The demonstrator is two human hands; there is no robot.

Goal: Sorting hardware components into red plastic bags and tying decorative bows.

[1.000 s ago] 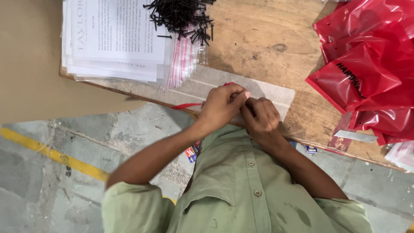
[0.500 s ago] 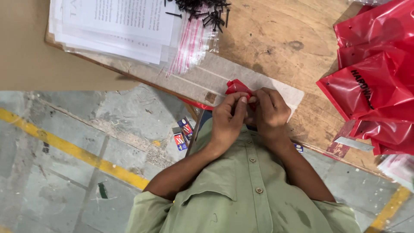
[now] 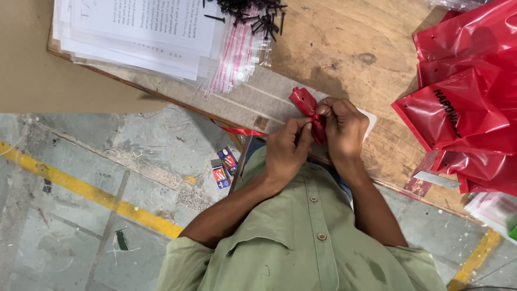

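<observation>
Head view looks straight down on a person in a green shirt [image 3: 312, 248] working at the edge of a wooden bench [image 3: 344, 48]. Both hands meet just over that edge, closed around a small red plastic bag [image 3: 308, 105]. The left hand [image 3: 285, 151] pinches the lower part of the bag between thumb and fingertips, with the fingers curled tight. The right hand [image 3: 344, 129] grips the same bag from the other side, its fingers folded over the plastic, so the two hands touch each other around it. The bag's upper end sticks out beyond the fingers, pointing away from the person's body, crumpled and twisted. A thin red strip [image 3: 237, 130] trails from beneath the hands along the bench edge.

Beyond the small red bag, farther onto the bench, lies a heap of black screws [image 3: 253, 13]. Beside the screws sits a bundle of clear zip bags with red stripes [image 3: 234, 56], and next to that a stack of printed paper sheets [image 3: 140, 32]. Well apart from the small bag, on the right hand's side, is a pile of larger red plastic bags [image 3: 468, 102]. Below the bench edge, on the concrete floor [image 3: 81, 226], lie two small coloured boxes [image 3: 223, 168] near a yellow painted line [image 3: 91, 191].
</observation>
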